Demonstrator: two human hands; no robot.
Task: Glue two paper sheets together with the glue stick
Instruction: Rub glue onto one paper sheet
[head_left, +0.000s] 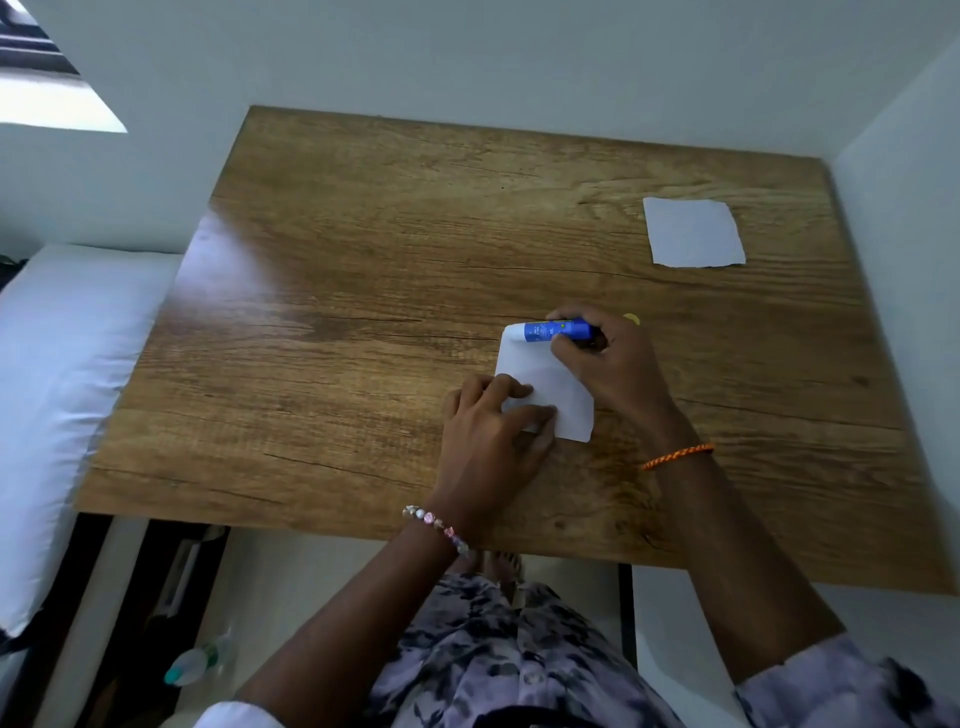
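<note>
Glue stick (556, 330), blue with a white tip, is lying nearly flat across the far edge of a small white paper sheet (558, 387), tip pointing left. The right hand (610, 364) has its fingers wrapped tight around the stick's back end. The left hand (493, 431) is flat on the sheet's near left corner, fingers together, pinning it to the wooden table (363, 312). A second white sheet (693, 232) sits well apart, toward the far right corner. There's something small and yellow (631, 318) peeking out just behind the right hand; can't tell what.
</note>
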